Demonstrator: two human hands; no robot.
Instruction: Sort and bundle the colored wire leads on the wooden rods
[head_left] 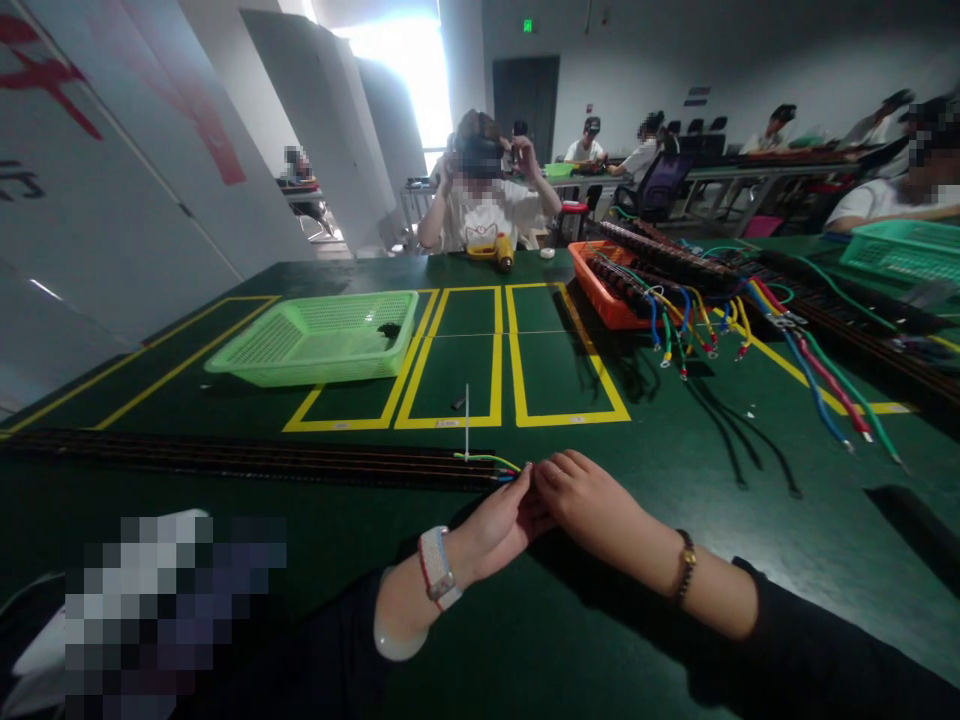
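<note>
A long dark sleeved cable bundle lies across the near part of the green table, its right end at my hands. Thin coloured wires, blue, red and yellow-green, come out of that end and run to my left fingertips. My left hand is closed round the wire ends, thumb on top. Against it, my right hand is closed with the fingertips pinched; what they grip is hidden. A white cable tie sticks up from the bundle just left of my hands, and a small dark piece lies behind it.
A light green basket with a small dark item stands at left on the green table. An orange basket holds cable bundles with lugged wires. A yellow heat gun lies before a person opposite. More harnesses lie at right.
</note>
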